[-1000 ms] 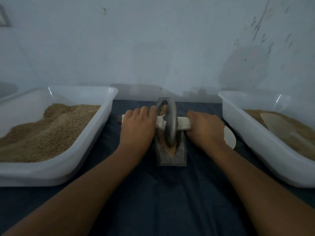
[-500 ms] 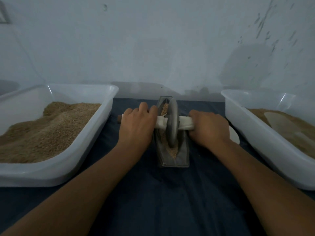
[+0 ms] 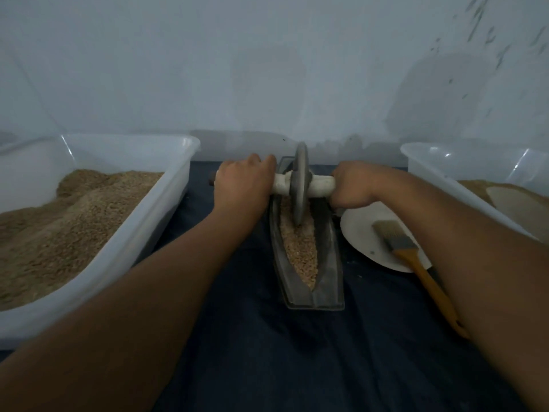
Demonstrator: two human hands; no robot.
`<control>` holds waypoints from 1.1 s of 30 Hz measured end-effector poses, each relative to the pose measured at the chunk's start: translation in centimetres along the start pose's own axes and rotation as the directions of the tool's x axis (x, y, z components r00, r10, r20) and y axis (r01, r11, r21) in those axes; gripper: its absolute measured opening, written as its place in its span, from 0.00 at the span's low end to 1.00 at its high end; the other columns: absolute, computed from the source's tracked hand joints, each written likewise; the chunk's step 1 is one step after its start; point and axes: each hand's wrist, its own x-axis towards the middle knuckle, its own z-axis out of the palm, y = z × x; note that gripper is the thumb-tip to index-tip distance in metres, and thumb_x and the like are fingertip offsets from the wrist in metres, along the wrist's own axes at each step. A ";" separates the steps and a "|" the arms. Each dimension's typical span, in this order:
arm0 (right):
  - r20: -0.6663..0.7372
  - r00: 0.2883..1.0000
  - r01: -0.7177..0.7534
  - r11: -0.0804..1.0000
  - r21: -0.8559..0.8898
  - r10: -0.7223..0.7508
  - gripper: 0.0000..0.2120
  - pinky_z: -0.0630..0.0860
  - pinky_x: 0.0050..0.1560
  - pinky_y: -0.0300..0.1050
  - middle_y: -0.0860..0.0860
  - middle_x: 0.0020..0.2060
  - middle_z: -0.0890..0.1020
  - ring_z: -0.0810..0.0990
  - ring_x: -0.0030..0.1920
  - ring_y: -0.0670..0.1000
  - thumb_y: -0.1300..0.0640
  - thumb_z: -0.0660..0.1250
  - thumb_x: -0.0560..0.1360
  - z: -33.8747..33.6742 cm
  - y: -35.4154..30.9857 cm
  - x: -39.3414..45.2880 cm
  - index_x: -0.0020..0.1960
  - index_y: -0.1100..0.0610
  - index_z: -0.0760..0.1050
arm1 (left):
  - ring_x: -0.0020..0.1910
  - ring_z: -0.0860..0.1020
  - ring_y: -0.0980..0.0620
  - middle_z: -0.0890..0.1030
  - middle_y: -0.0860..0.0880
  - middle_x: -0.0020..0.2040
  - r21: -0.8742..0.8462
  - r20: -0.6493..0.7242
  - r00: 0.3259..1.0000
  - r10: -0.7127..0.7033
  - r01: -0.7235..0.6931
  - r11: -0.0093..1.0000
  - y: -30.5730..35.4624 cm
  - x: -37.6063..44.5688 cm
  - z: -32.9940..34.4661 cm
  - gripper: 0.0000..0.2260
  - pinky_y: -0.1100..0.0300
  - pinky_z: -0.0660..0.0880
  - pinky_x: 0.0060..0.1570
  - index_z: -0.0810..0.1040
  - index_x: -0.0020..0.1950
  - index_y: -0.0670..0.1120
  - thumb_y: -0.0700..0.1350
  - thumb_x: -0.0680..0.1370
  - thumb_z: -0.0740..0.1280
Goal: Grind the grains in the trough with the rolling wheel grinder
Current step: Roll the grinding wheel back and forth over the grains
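Observation:
A narrow dark metal trough lies lengthwise on the dark cloth, holding tan grains. The grey rolling wheel stands upright in the trough's far half, its edge down in the grains. A white-wrapped axle handle runs through the wheel. My left hand grips the handle's left end. My right hand grips the right end. The far tip of the trough is hidden behind the wheel.
A white tub of tan grain stands at the left. Another white tub with grain and a scoop stands at the right. A white plate with a yellow-handled brush lies right of the trough. The wall is close behind.
Both hands have pushed the wheel away from me to the trough's far half. The near grains, the plate and the brush now show.

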 end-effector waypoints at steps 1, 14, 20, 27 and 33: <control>0.024 1.000 0.000 1.000 0.010 -0.001 0.14 0.80 0.43 0.48 0.53 0.41 0.82 0.81 0.40 0.53 0.50 0.75 0.64 -0.1 0.1 0.1 0.46 0.56 0.81 | 0.43 0.79 0.42 0.78 0.45 0.51 0.008 -0.007 1.000 -0.003 0.003 1.000 0.1 0.1 0.0 0.10 0.53 0.65 0.39 0.72 0.58 0.47 0.42 0.78 0.67; -0.440 0.898 -0.031 0.999 -0.018 0.020 0.07 0.59 0.29 0.40 0.46 0.37 0.78 0.72 0.34 0.51 0.45 0.68 0.68 3.2 -0.4 -3.7 0.44 0.44 0.72 | 0.45 0.78 0.45 0.77 0.47 0.49 -0.029 -0.104 0.994 0.015 -0.018 0.999 0.6 -3.2 -1.0 0.10 0.53 0.67 0.44 0.70 0.53 0.48 0.42 0.74 0.68; -0.675 0.737 -0.066 0.998 -0.017 0.037 0.12 0.54 0.29 0.39 0.45 0.28 0.67 0.64 0.26 0.51 0.55 0.70 0.69 5.7 -1.5 -6.4 0.41 0.50 0.66 | 0.45 0.74 0.46 0.74 0.46 0.48 -0.014 -0.159 0.986 0.047 -0.050 0.999 0.9 -5.8 -2.1 0.06 0.54 0.64 0.45 0.68 0.52 0.46 0.40 0.76 0.61; -0.817 0.576 -0.029 0.999 -0.038 -0.014 0.14 0.57 0.34 0.46 0.49 0.29 0.71 0.66 0.28 0.53 0.66 0.70 0.66 7.4 -1.6 -8.6 0.41 0.53 0.67 | 0.45 0.71 0.46 0.72 0.46 0.48 0.007 -0.245 0.964 0.104 -0.105 0.994 1.0 -8.5 -3.2 0.11 0.52 0.66 0.48 0.70 0.56 0.45 0.39 0.74 0.56; -0.812 0.584 -0.003 1.000 -0.027 -0.020 0.16 0.56 0.34 0.45 0.47 0.29 0.71 0.65 0.27 0.51 0.58 0.74 0.65 7.4 -1.4 -8.3 0.40 0.52 0.66 | 0.42 0.71 0.45 0.72 0.45 0.45 -0.015 -0.300 0.952 0.067 -0.075 0.997 1.1 -8.2 -2.4 0.07 0.51 0.68 0.46 0.71 0.52 0.45 0.38 0.75 0.61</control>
